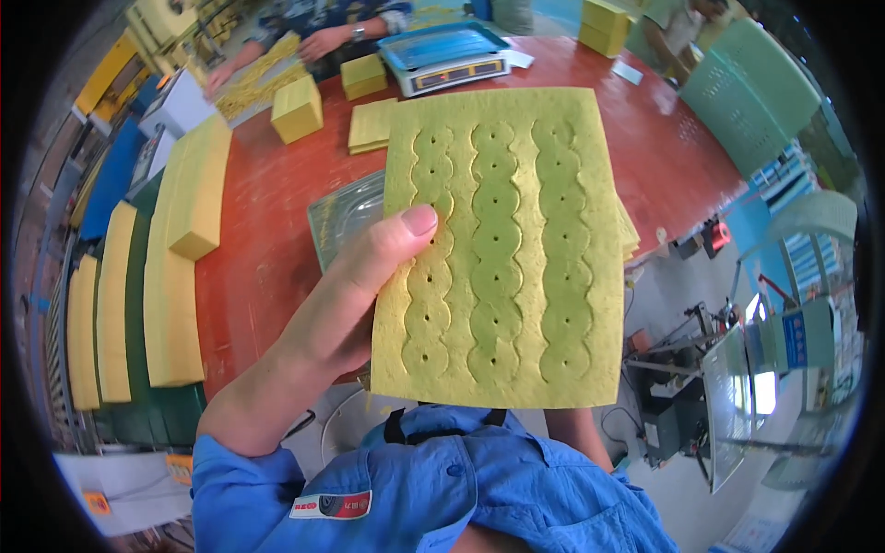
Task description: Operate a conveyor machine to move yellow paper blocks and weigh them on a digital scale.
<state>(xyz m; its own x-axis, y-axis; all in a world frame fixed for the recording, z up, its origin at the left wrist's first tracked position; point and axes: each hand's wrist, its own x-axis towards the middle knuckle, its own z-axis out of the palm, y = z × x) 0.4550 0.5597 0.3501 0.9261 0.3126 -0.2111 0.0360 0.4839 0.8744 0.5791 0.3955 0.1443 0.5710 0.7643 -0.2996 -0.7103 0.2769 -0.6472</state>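
Head view: the person's left hand [355, 290] grasps a yellow sheet [498, 249] by its left edge, the thumb [419, 221] lying flat on the front face, its tip over the leftmost column of pressed scalloped shapes; the other fingers are hidden behind. From that hand the sheet extends to the right, its broad face turned up to the camera, with three columns of joined rounds, each round pierced by a small dark hole. The right forearm [579, 436] runs up behind the sheet's lower right part, so the right hand is out of sight and whether it grips anything cannot be told. Beyond the left thumb, partly covered by the sheet, a clear tray [336, 217] rests on the red table [263, 240]. Just past the tray lies a low yellow stack [371, 127], and farther off stands a scale [456, 74] topped with a blue pan [442, 44]. Long yellow blocks [189, 203] line the table's left side, well apart from the left hand.
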